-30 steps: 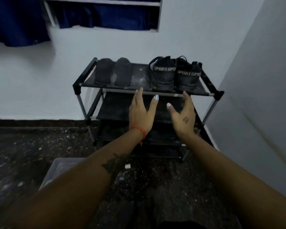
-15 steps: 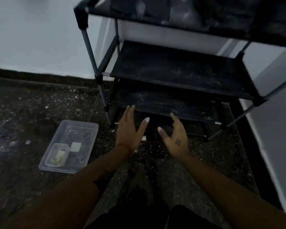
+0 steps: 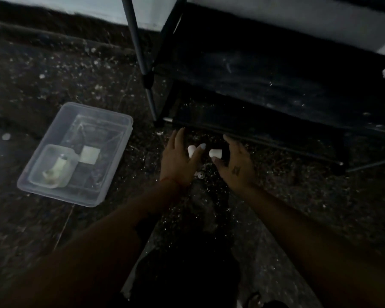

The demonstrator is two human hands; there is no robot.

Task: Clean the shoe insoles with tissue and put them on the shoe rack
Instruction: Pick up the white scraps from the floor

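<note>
Reaching down with both hands spread open and empty toward two small white pieces on the floor, in front of the shoe rack (image 3: 276, 70).

The left hand (image 3: 178, 161) and right hand (image 3: 236, 163) hovered palm-down, either side of the white pieces (image 3: 215, 153), possibly tissue, though too blurred to be sure. To do it well, they should probably be pinched up lightly, not swept through the floor grit. No insoles showed here. A clear plastic tub (image 3: 80, 152) sat well to the left. No readable writing appeared; a small mark on the right hand was illegible.
</note>
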